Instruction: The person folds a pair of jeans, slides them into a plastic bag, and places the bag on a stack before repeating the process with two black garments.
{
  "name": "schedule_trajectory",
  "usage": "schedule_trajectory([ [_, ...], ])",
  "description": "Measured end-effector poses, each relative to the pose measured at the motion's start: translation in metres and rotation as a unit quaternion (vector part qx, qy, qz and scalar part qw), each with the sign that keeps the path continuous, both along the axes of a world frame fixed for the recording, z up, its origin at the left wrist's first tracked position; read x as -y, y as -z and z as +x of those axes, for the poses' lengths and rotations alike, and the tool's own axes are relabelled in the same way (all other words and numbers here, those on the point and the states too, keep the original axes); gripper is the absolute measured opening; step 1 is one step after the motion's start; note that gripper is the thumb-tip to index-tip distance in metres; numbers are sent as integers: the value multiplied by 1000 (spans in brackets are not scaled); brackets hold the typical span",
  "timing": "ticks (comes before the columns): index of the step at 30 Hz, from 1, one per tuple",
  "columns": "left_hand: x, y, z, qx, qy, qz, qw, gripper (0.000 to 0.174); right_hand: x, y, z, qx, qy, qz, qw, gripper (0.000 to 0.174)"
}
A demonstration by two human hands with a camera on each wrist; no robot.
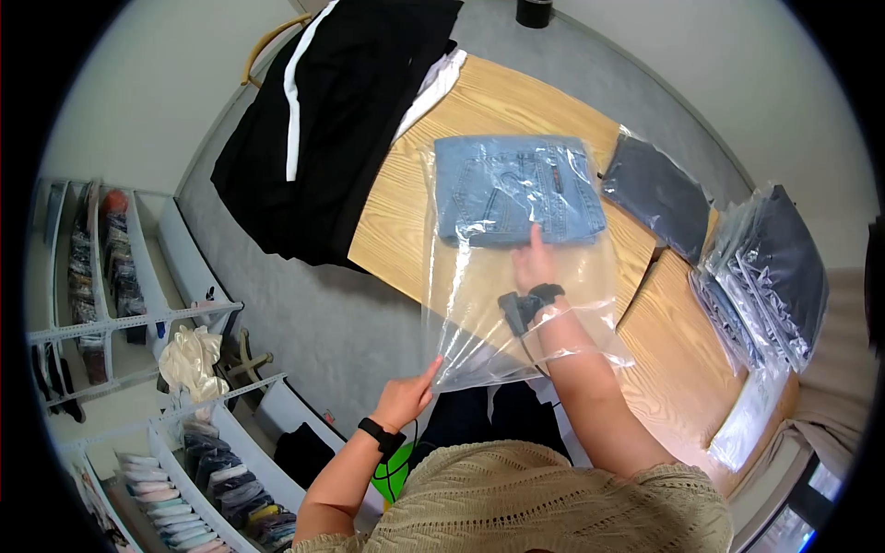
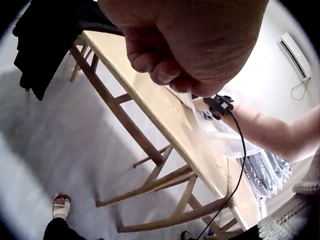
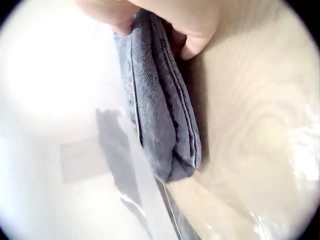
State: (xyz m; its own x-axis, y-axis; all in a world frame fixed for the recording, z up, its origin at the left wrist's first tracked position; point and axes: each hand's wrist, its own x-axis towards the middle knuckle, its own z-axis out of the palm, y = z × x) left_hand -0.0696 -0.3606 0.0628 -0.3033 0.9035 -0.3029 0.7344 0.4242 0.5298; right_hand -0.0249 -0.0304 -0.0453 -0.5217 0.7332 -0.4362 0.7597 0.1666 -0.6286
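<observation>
Folded light-blue jeans (image 1: 516,189) lie inside a clear plastic bag (image 1: 470,304) on the wooden table. The right hand (image 1: 535,265) reaches into the bag and grips the near edge of the jeans. In the right wrist view, its thumb and fingers (image 3: 192,45) stand on either side of the folded denim (image 3: 155,100). By the bag's near left corner, the left hand (image 1: 406,398) pinches the plastic edge. The left wrist view shows that hand (image 2: 190,45) with curled fingers and a bit of film below them.
Black clothing with a white stripe (image 1: 323,138) hangs over the table's left side. A bagged dark garment (image 1: 656,194) lies right of the jeans, with a stack of bagged garments (image 1: 770,276) farther right. Shelves (image 1: 138,323) with packed items stand at the left.
</observation>
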Motion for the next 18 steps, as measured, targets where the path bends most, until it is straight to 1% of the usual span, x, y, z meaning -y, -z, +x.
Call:
schedule_trajectory([
  [1, 3, 4, 1, 4, 7, -1, 1000, 67, 8, 36, 4, -150, 91, -87, 981, 45],
  [2, 6, 9, 1, 0, 13, 4, 1000, 66, 15, 56, 12, -296, 180, -167, 923, 47],
  [3, 9, 13, 1, -4, 19, 9, 1000, 65, 29, 14, 32, -169, -58, 63, 982, 41],
  [4, 9, 14, 2, 2, 28, 8, 1000, 65, 54, -37, 57, -14, -292, 279, 915, 36],
  [5, 11, 15, 3, -15, 22, -4, 1000, 64, 84, -37, 82, -147, -167, 25, 975, 34],
  [6, 12, 16, 2, -34, 16, -18, 999, 63, 108, -38, 102, -270, -21, -228, 935, 32],
  [7, 17, 24, 2, -44, 19, -5, 999, 63, 111, -66, 127, -227, -160, -246, 929, 33],
  [8, 20, 30, 0, -36, 28, -9, 999, 63, 105, -103, 155, -181, -296, -259, 901, 33],
  [10, 26, 38, 0, -13, -32, -96, 995, 68, 87, -124, 186, -202, -414, -362, 810, 33],
  [11, 27, 36, 0, -7, -27, -100, 995, 68, 70, -152, 192, -166, -371, -414, 814, 25],
  [12, 27, 31, -1, 82, -85, -21, 993, 67, 51, -183, 195, -181, -291, -437, 832, 16],
  [13, 27, 29, -4, 168, -144, 59, 973, 67, 37, -171, 212, -270, -214, -403, 848, 11],
  [14, 31, 44, -13, 170, -142, 57, 974, 67, 27, -176, 218, -304, -81, -334, 888, 11],
  [15, 37, 71, -23, 266, -205, 112, 935, 64, 18, -158, 223, -205, 61, -172, 962, 11],
  [16, 37, 86, -29, 357, -265, 164, 880, 62, 6, -132, 225, -205, 112, -71, 970, 12],
  [17, 29, 84, -30, 358, -263, 161, 881, 62, 0, -96, 231, -212, 157, 0, 964, 17],
  [18, 15, 79, -32, 383, -334, 115, 854, 55, 2, -78, 235, -213, 160, 0, 964, 17],
])
